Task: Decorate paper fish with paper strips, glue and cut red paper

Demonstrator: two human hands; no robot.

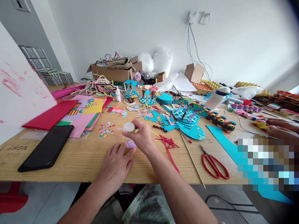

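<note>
My right hand (142, 137) is closed around a small round whitish roll or container (129, 127), thumb in front and fingers behind it, just above the table. A small purple piece (131, 143) lies under it. My left hand (118, 160) rests on the wooden table (77, 169) with its fingers spread, the fingertips beside the purple piece; whether they touch it cannot be made out. Small colored paper bits (106, 129) lie beyond my left hand. Red paper strips (168, 143) are to the right of my right hand.
A black phone (46, 149) and colored paper (50, 115) lie left. Red-handled scissors (213, 165), a wooden stick (192, 158) and blue paper circles (193, 129) lie right. A glue bottle (118, 95) stands behind. Another person's hands (283, 127) are at far right.
</note>
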